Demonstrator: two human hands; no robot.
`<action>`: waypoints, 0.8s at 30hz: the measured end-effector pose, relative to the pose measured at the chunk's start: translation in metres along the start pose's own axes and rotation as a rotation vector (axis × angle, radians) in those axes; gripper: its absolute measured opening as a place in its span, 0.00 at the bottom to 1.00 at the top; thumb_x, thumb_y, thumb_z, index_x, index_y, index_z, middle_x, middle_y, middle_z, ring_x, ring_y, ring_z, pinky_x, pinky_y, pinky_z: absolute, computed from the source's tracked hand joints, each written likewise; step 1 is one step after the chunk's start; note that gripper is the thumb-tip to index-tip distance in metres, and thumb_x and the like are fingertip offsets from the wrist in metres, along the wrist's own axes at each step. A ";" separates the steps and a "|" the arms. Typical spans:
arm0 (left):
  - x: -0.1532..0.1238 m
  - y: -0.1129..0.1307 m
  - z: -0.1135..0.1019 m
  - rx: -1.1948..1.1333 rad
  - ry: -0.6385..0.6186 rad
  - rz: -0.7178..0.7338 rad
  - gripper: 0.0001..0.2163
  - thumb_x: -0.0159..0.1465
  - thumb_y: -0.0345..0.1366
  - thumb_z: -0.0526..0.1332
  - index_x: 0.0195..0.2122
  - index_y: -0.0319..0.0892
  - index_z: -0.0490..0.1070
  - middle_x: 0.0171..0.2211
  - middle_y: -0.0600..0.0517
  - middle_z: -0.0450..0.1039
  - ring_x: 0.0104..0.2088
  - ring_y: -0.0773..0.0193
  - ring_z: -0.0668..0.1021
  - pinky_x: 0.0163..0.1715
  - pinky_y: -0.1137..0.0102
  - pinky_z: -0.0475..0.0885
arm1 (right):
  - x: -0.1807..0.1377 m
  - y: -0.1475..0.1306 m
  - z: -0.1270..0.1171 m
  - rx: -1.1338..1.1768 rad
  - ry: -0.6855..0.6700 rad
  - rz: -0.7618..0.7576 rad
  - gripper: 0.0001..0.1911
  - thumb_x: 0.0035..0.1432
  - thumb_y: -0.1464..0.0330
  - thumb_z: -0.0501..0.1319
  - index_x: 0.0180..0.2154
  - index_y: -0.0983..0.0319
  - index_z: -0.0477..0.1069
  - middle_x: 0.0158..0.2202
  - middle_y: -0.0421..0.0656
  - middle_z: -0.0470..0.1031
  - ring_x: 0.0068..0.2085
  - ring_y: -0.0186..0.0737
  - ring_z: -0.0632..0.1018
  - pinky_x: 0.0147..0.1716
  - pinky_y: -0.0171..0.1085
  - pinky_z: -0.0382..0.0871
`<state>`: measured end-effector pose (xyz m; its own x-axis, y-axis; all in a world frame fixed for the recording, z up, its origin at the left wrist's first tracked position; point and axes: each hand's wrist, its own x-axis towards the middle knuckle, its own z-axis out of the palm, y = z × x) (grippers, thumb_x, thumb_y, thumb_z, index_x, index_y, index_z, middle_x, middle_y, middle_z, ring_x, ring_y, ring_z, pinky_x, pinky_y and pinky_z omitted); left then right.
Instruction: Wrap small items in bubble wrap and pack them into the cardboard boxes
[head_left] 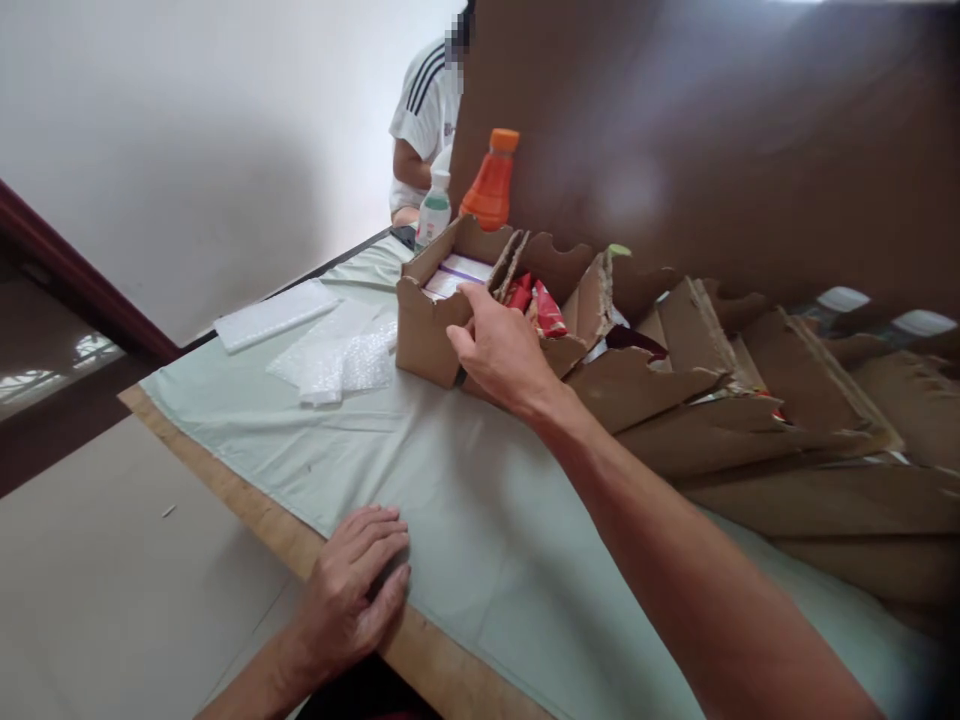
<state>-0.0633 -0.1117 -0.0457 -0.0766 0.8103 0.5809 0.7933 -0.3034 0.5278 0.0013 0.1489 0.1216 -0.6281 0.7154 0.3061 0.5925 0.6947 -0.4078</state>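
Box: brown corrugated cardboard box with notched partitions (424, 325), centre of the frame, standing on the cloth
Right hand: right hand (499, 350) at the box's near wall, forefinger hooked over the rim and thumb against the outer face, pinching the cardboard between them; the other fingers are hidden behind the hand
In the box: flat white packet with a purple stripe (457, 272) in the leftmost compartment; red snack packets (544, 310) in the next one, just right of the forefinger
Left hand: left hand (352, 590) at lower centre-left, well apart from the box, palm down, fingers loosely spread, lying flat and holding nothing
Surface: pale green cloth (465, 520) over a wooden table edge (247, 500)
Left of the box: clear bubble wrap (337, 355), near it; white foam sheet (274, 315) beyond
Behind the box: orange plastic bottle with an orange cap (489, 185); small white bottle with a green label (433, 210) beside it
Upper right: large brown cardboard flap (712, 130), blurred
Top centre: person in a white shirt with black stripes (424, 110)
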 end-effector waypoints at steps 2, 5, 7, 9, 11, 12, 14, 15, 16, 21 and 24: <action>0.001 0.001 0.000 -0.026 0.050 -0.018 0.14 0.66 0.24 0.59 0.51 0.42 0.72 0.44 0.46 0.81 0.51 0.56 0.81 0.55 0.59 0.77 | 0.007 -0.002 0.010 0.049 0.027 0.013 0.13 0.66 0.73 0.59 0.51 0.63 0.75 0.34 0.46 0.81 0.36 0.45 0.81 0.40 0.40 0.71; -0.002 0.003 -0.002 -0.030 0.172 -0.077 0.20 0.65 0.23 0.59 0.59 0.41 0.69 0.54 0.41 0.77 0.59 0.54 0.77 0.59 0.58 0.75 | -0.011 -0.006 0.020 0.134 0.054 -0.047 0.08 0.68 0.72 0.57 0.41 0.61 0.76 0.31 0.42 0.81 0.33 0.40 0.81 0.35 0.36 0.69; -0.006 0.003 -0.001 -0.032 0.250 -0.151 0.28 0.66 0.24 0.60 0.67 0.41 0.62 0.63 0.39 0.69 0.66 0.52 0.70 0.64 0.55 0.71 | -0.037 -0.012 0.018 0.163 0.057 -0.112 0.07 0.69 0.71 0.58 0.40 0.60 0.75 0.31 0.40 0.81 0.32 0.39 0.80 0.33 0.34 0.67; -0.011 0.004 0.002 -0.067 0.300 -0.250 0.34 0.66 0.27 0.61 0.73 0.42 0.53 0.70 0.39 0.60 0.71 0.50 0.63 0.69 0.52 0.64 | -0.069 -0.018 0.010 0.198 0.069 -0.192 0.07 0.69 0.71 0.58 0.40 0.60 0.75 0.30 0.39 0.81 0.30 0.37 0.80 0.32 0.34 0.67; -0.015 0.004 0.005 -0.129 0.346 -0.342 0.38 0.66 0.29 0.62 0.75 0.44 0.47 0.74 0.40 0.53 0.74 0.48 0.57 0.72 0.49 0.57 | -0.103 -0.021 -0.005 0.234 0.082 -0.263 0.07 0.69 0.71 0.58 0.40 0.60 0.75 0.30 0.38 0.80 0.29 0.36 0.80 0.32 0.33 0.68; -0.016 0.004 0.007 -0.167 0.369 -0.380 0.39 0.67 0.31 0.63 0.75 0.46 0.45 0.75 0.41 0.50 0.75 0.47 0.55 0.73 0.48 0.54 | -0.121 -0.019 -0.013 0.249 0.086 -0.282 0.07 0.70 0.71 0.58 0.40 0.59 0.75 0.30 0.38 0.81 0.29 0.35 0.80 0.32 0.33 0.69; -0.016 0.004 0.007 -0.235 0.400 -0.427 0.38 0.68 0.33 0.62 0.76 0.48 0.44 0.76 0.43 0.47 0.75 0.47 0.52 0.74 0.46 0.49 | -0.155 -0.006 -0.031 0.259 0.100 -0.259 0.07 0.70 0.70 0.58 0.42 0.57 0.76 0.33 0.38 0.82 0.30 0.36 0.81 0.31 0.33 0.72; -0.016 0.003 0.007 -0.260 0.400 -0.438 0.38 0.68 0.33 0.62 0.76 0.50 0.44 0.76 0.44 0.46 0.76 0.48 0.52 0.74 0.47 0.48 | -0.172 0.004 -0.040 0.252 0.116 -0.221 0.07 0.71 0.69 0.58 0.43 0.56 0.76 0.34 0.38 0.82 0.30 0.36 0.82 0.31 0.34 0.73; -0.015 0.003 0.005 -0.275 0.393 -0.443 0.38 0.68 0.34 0.62 0.76 0.51 0.44 0.76 0.45 0.46 0.76 0.48 0.52 0.74 0.47 0.47 | -0.188 0.017 -0.049 0.240 0.141 -0.166 0.08 0.71 0.67 0.58 0.44 0.55 0.77 0.34 0.38 0.83 0.30 0.37 0.82 0.31 0.34 0.74; -0.014 0.003 -0.001 -0.248 0.310 -0.462 0.41 0.65 0.36 0.67 0.75 0.54 0.46 0.75 0.46 0.49 0.75 0.46 0.53 0.74 0.45 0.47 | -0.262 0.076 -0.084 0.142 0.396 0.278 0.11 0.67 0.54 0.63 0.42 0.50 0.81 0.29 0.39 0.80 0.27 0.43 0.80 0.26 0.40 0.74; -0.015 0.012 0.002 -0.304 0.225 -0.483 0.42 0.65 0.38 0.68 0.75 0.56 0.47 0.76 0.48 0.48 0.75 0.45 0.52 0.74 0.45 0.47 | -0.303 0.093 -0.097 0.284 0.603 0.504 0.18 0.61 0.55 0.69 0.53 0.45 0.79 0.38 0.43 0.83 0.35 0.48 0.82 0.35 0.46 0.78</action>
<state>-0.0515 -0.1263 -0.0490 -0.5367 0.7763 0.3307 0.4316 -0.0843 0.8981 0.2962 0.0037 0.0745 0.1038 0.9087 0.4044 0.5298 0.2936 -0.7957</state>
